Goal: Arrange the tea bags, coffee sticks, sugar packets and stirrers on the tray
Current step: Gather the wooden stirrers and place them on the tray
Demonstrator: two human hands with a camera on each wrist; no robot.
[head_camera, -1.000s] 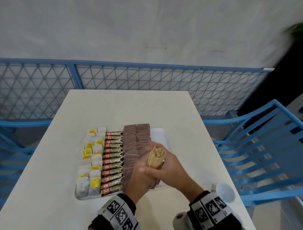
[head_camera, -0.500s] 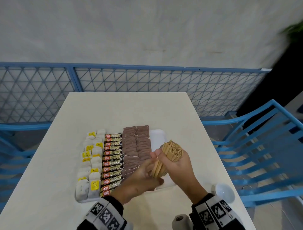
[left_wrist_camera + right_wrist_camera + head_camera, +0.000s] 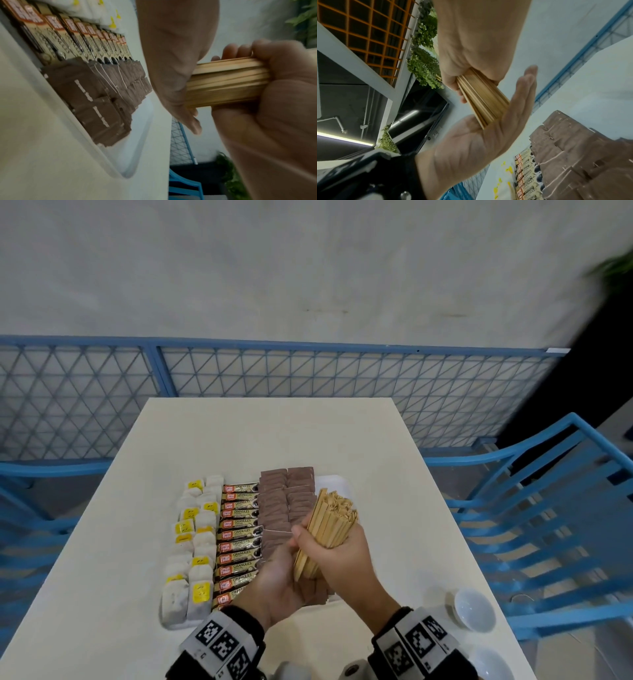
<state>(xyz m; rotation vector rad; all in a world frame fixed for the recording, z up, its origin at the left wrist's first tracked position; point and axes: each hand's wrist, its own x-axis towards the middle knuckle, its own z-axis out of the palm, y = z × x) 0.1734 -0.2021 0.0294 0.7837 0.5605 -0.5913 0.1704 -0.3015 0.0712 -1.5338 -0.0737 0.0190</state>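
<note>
Head view: right hand (image 3: 337, 553) clamped around bundle of stirrers (image 3: 327, 529), held tilted above near right part of tray (image 3: 337, 484); left hand (image 3: 277, 583) flat, fingers straight, palm against bundle's lower ends. Best squared by tapping ends level, then laid in bare strip right of sugar packets (image 3: 286, 501). Coffee sticks (image 3: 238, 537) glossy; tea bags (image 3: 191, 546) soft, papery, far left.

Left wrist view: thin flat wooden strips, pale, smooth, packed tight; brown packets matte, overlapping.

Right wrist view: open palm butted against blunt stick ends.
</note>
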